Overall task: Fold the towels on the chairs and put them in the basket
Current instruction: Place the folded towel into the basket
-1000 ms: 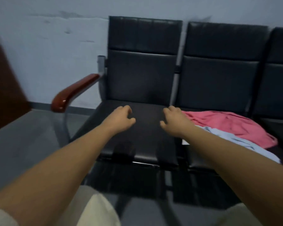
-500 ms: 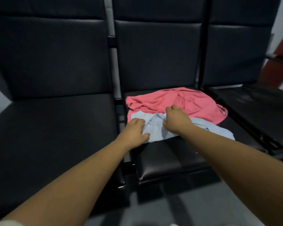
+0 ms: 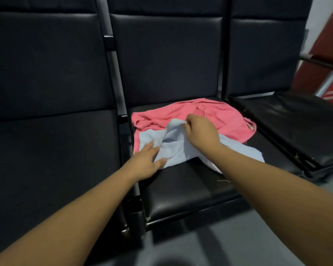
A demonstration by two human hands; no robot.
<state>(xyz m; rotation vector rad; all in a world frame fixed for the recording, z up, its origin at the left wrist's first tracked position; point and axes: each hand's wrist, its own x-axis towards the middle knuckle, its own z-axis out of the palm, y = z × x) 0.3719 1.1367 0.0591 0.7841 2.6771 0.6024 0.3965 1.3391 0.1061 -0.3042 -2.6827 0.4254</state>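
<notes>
Both bare forearms reach forward. The left hand [image 3: 147, 160] lies flat, fingers straight (thumb spread); the right hand [image 3: 200, 132] curls, pinching a light blue cloth towel [image 3: 173, 148].

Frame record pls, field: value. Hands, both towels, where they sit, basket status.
left hand: fingers straight, rests on near left edge of the blue towel
right hand: pinches a raised fold of the blue towel
blue towel: unfolded, crumpled, overlaps near side of the pink towel
pink towel: crumpled, towards the back of the middle chair seat
basket: not in view
folding: not yet done
</notes>
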